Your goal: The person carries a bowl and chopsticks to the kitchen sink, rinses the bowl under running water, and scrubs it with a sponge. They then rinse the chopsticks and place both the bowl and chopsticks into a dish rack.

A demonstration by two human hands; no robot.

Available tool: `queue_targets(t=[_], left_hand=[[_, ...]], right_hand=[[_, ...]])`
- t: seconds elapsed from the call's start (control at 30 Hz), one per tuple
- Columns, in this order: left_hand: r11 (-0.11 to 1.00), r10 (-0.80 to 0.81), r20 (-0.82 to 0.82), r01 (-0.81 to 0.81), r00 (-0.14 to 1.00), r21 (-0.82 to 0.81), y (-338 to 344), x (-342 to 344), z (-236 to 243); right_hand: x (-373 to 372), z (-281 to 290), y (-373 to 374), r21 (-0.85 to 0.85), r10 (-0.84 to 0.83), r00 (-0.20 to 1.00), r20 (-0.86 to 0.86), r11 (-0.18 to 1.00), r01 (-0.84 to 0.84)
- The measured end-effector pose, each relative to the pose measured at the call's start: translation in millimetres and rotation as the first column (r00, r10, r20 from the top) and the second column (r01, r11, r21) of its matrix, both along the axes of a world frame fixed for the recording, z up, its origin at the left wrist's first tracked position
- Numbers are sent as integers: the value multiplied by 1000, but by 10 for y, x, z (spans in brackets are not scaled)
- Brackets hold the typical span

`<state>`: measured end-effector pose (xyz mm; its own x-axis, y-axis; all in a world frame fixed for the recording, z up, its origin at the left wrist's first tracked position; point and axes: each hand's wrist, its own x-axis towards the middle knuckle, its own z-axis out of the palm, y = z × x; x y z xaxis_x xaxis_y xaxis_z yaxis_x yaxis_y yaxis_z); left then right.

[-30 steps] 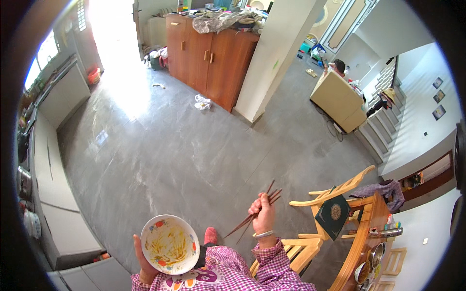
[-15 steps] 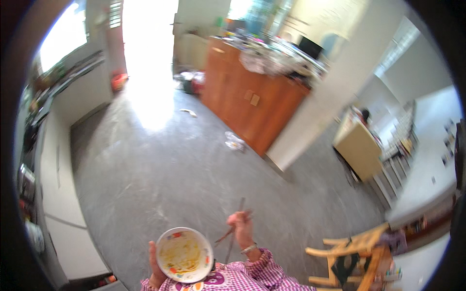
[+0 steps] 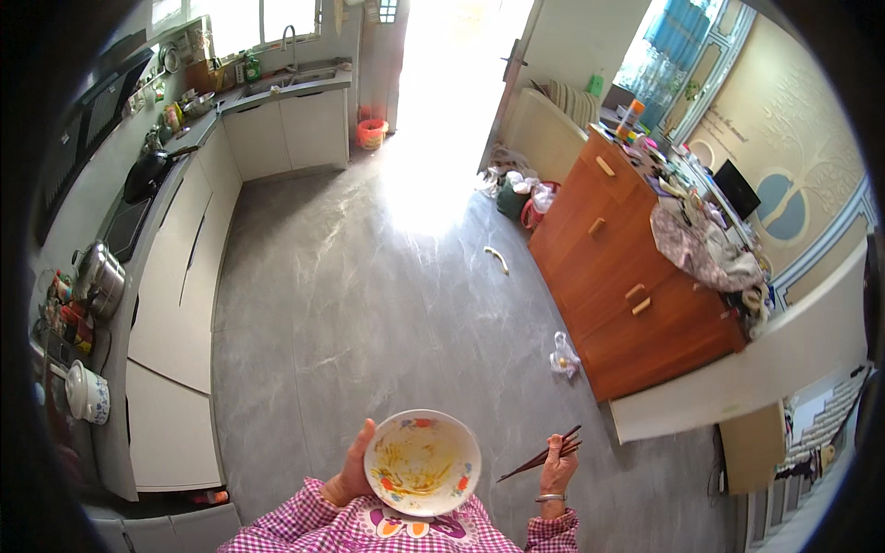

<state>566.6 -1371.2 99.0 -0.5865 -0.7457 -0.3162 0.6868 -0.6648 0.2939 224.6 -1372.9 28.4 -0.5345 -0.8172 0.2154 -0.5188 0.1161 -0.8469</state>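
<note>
My left hand (image 3: 355, 465) grips the left side of a white floral bowl (image 3: 424, 461) in front of my checked apron, its inside smeared with yellow-brown residue. To the right of the bowl, my right hand (image 3: 558, 470) is closed round several dark brown chopsticks (image 3: 522, 468), which point out diagonally. A metal bangle circles that wrist.
A kitchen counter (image 3: 194, 134) runs along the left, with a steel pot (image 3: 100, 281), a white pot (image 3: 88, 392), a wok (image 3: 146, 173) and a sink (image 3: 286, 83). A bright doorway (image 3: 447, 83) lies ahead; a wooden cabinet (image 3: 627, 276) and pillar (image 3: 737, 369) stand at right.
My view has swung left toward the kitchen counter and doorway, moving the wooden cabinet rightward and the chairs and table out of sight. Both hands still hold the bowl and chopsticks.
</note>
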Motion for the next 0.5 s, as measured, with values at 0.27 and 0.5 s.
queue_targets(t=[0.27, 0.5], left_hand=[[923, 384, 157, -378, 910, -67, -1563, 370, 473], [801, 591, 172, -598, 788, -16, -2361, 905, 390]], right_hand=[[447, 138, -2338, -46, 256, 943, 215, 967, -252], [1474, 51, -3763, -11, 491, 777, 395, 848, -530]])
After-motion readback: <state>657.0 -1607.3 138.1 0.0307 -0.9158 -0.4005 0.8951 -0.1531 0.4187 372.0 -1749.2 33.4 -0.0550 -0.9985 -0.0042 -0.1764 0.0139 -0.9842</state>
